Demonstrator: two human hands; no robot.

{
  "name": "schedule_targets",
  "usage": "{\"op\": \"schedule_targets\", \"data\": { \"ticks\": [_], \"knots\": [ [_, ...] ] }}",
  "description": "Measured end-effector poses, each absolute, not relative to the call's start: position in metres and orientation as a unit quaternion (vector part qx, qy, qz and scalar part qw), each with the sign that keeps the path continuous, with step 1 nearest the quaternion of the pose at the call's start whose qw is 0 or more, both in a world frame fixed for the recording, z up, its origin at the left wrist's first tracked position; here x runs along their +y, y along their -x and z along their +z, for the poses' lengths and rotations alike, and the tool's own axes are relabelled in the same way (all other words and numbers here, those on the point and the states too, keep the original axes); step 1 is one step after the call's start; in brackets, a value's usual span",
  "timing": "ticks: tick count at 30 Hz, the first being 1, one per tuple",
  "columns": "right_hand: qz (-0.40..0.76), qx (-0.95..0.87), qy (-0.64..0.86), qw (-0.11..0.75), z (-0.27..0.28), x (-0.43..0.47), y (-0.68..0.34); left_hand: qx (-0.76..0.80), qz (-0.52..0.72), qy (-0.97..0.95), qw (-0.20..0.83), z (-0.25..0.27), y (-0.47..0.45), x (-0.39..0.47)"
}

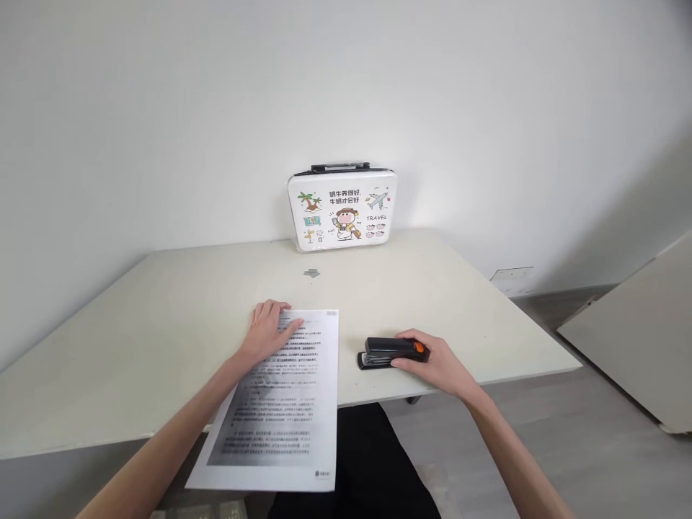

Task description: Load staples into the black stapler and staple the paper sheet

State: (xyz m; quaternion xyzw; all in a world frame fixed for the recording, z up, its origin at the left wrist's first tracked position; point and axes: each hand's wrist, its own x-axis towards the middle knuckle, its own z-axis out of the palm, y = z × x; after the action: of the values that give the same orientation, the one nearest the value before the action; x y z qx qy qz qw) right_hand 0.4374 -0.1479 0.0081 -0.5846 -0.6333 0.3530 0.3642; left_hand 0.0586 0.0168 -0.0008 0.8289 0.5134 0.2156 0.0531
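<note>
Printed paper point(292, 404) lies at the table's near edge, its lower part reaching past that edge. Whether it is one sheet or a stack, I cannot tell. Over its upper left edge rests my left hand point(267, 333), palm down, fingers apart and thumb stretched across the print. To the right, my right hand point(432, 360) is closed around the rear of a black stapler point(386, 349) with an orange patch. The stapler's front points left, apart from the paper, and its base is close to the tabletop.
A white case point(346, 209) with cartoon prints and a black handle leans on the wall behind the table point(178, 317). Small grey metal-looking pieces point(312, 273) lie before it. A pale panel point(638, 331) stands at the right, above the grey floor.
</note>
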Motion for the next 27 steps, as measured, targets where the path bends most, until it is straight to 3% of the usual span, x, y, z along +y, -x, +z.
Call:
{"op": "schedule_targets", "data": {
  "ticks": [9, 20, 27],
  "knots": [
    [0.348, -0.641, 0.582, 0.360, 0.002, -0.148, -0.437, 0.468, 0.224, -0.850, 0.089, 0.004, -0.066, -0.018],
    [0.339, -0.642, 0.591, 0.351, -0.001, -0.149, -0.436, 0.451, 0.217, -0.865, 0.037, 0.005, -0.071, -0.029],
    [0.330, -0.641, 0.597, 0.352, 0.001, -0.150, -0.434, 0.396, 0.216, -0.884, 0.126, 0.013, -0.075, -0.034]
  ]
}}
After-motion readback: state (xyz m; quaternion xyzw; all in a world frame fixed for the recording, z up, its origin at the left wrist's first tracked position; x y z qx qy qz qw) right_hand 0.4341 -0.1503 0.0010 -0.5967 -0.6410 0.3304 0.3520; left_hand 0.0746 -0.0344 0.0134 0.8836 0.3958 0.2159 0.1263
